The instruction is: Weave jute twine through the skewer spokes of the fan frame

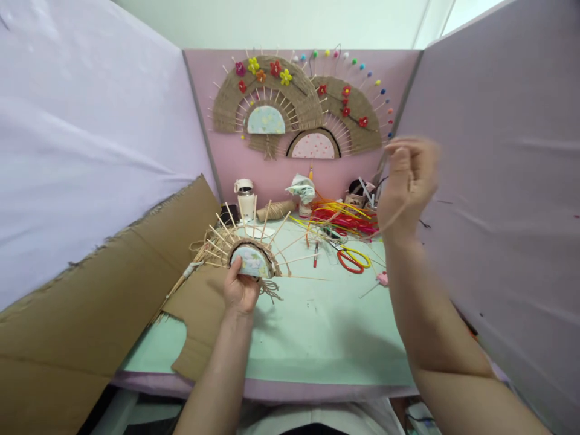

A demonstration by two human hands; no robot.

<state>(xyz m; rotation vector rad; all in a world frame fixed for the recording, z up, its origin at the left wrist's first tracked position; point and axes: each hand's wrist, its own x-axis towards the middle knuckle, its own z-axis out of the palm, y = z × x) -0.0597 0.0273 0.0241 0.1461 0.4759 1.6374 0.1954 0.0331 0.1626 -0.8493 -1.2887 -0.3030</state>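
Observation:
My left hand (242, 290) grips a small half-round fan (254, 261) by its lower edge, thumb on the pale blue floral face. Thin wooden sticks spread out from its curved rim, with brown twine woven around their bases and loose twine ends hanging below. Raised at the right, my right hand (408, 178) is closed and slightly blurred by motion. A strand of twine (399, 212) passes by its palm and runs down toward the fan; part of it is too faint to follow.
Red-and-yellow-handled scissors (351, 260), a red pen (316, 255) and bright pipe cleaners (339, 214) lie on the green tabletop. Behind stand a white bottle (246, 202) and a twine roll (276, 210). Cardboard (136, 260) leans at left. Finished fans (272, 84) hang on the pink back panel.

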